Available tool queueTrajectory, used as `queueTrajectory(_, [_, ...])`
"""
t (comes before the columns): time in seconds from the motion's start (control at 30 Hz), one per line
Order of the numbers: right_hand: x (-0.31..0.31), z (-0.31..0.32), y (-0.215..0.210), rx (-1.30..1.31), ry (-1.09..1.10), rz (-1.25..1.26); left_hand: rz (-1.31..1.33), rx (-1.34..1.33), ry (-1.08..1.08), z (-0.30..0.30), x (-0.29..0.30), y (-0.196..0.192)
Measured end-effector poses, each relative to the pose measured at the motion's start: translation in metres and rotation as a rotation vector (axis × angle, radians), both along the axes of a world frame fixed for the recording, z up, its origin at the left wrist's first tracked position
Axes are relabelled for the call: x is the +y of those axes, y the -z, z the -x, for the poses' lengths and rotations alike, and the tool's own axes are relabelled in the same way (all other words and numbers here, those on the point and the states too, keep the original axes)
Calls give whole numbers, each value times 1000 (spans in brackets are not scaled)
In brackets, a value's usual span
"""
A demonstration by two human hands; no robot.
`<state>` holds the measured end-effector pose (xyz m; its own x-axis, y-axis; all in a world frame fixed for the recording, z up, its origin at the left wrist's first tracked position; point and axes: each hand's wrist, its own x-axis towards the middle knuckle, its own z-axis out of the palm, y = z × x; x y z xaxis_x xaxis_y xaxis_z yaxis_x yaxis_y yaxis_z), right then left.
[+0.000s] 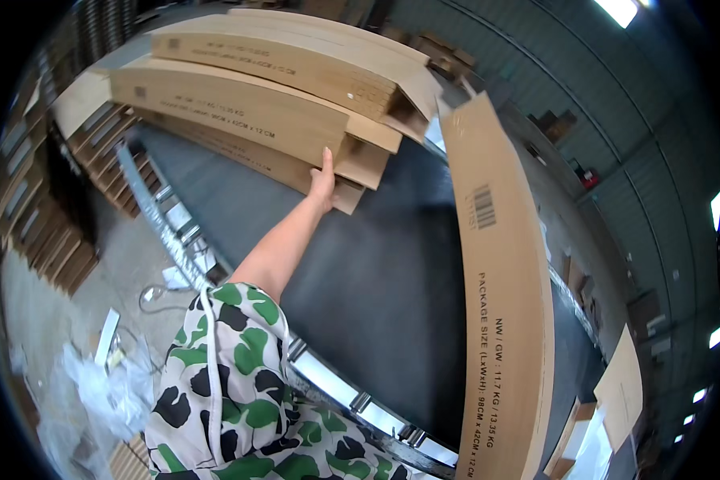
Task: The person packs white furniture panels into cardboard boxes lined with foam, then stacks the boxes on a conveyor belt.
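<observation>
Cardboard box (232, 108) is stacked on a lower box (256, 160) over the black conveyor belt (368, 264); its right end is touched by the left hand (322, 186) (grip closure cannot be told). Slippage may be caused by uneven pushing.

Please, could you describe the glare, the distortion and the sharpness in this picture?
Head view: glare whitens the bright patch at the top; head view: fisheye distortion bows the right-hand carton, and the corners go black; head view: that carton's print is fairly clear, softer on the stacked cartons; head view: the black belt looks smooth and blurry.
</observation>
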<state>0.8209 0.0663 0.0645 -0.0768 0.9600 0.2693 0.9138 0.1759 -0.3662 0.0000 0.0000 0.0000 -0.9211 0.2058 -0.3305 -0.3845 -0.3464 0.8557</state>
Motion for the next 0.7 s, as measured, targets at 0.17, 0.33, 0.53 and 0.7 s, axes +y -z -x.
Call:
queueTrajectory(0.17, [-52,47,36,-141,-74,563,90,98,235,139,39,16])
queueTrajectory(0.33, [-73,134,38,-355,-107,372,147,176,284,211,84,26])
queueTrajectory(0.53, [-27,193,49,-207,-77,230,573,1012,162,169,158,51])
queueTrajectory(0.7, [-11,202,45,-218,-3,-11,142,1931,874,-158,232,-28])
